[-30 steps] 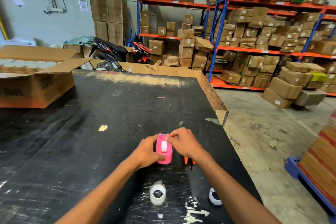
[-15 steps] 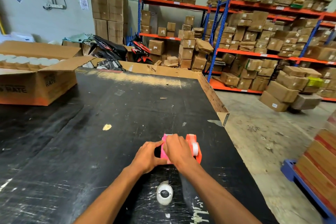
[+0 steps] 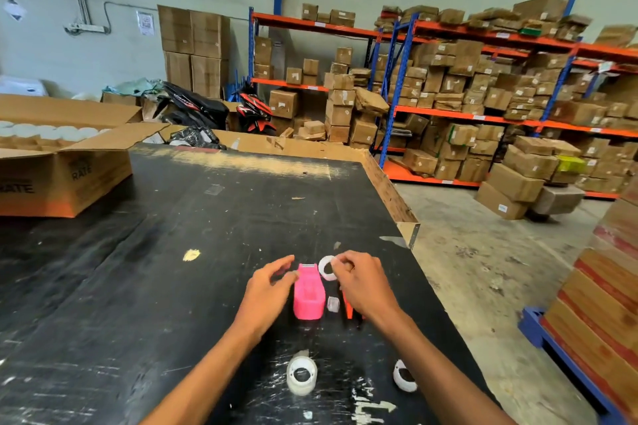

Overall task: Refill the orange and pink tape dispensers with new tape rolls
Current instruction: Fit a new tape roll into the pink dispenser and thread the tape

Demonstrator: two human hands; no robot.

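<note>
White ring, thin and empty-looking, pinched between thumb and fingertips of the right hand (image 3: 362, 283); this small white ring (image 3: 327, 268) is held off the table at about one o'clock from the pink dispenser (image 3: 309, 293), probably a spent core though I cannot tell for sure; the hand is closed on it lightly, remaining fingers curled. Left hand (image 3: 267, 290) sits at nine o'clock of the pink dispenser, fingers loosely spread, fingertips just beside or touching its side; whether it truly grips the body I cannot tell. The pink dispenser stands on the black table (image 3: 155, 269), its well looks empty, cutter end toward twelve o'clock. The orange dispenser (image 3: 348, 307) lies at three o'clock of the pink one, mostly hidden under the right wrist; its contents cannot be seen. A small clear piece (image 3: 332, 304) rests between the two dispensers. Two fresh-looking tape rolls wait nearer the person: one tape roll (image 3: 301, 374) at six o'clock of the pink dispenser, a second roll (image 3: 404, 377) at about five o'clock, near the table edge. An open carton (image 3: 65, 176) sits far off at ten o'clock.

Judgement on progress: early stage; pink dispenser appears emptied, not yet reloaded; both new rolls unplaced; orange dispenser likely still to do.
</note>
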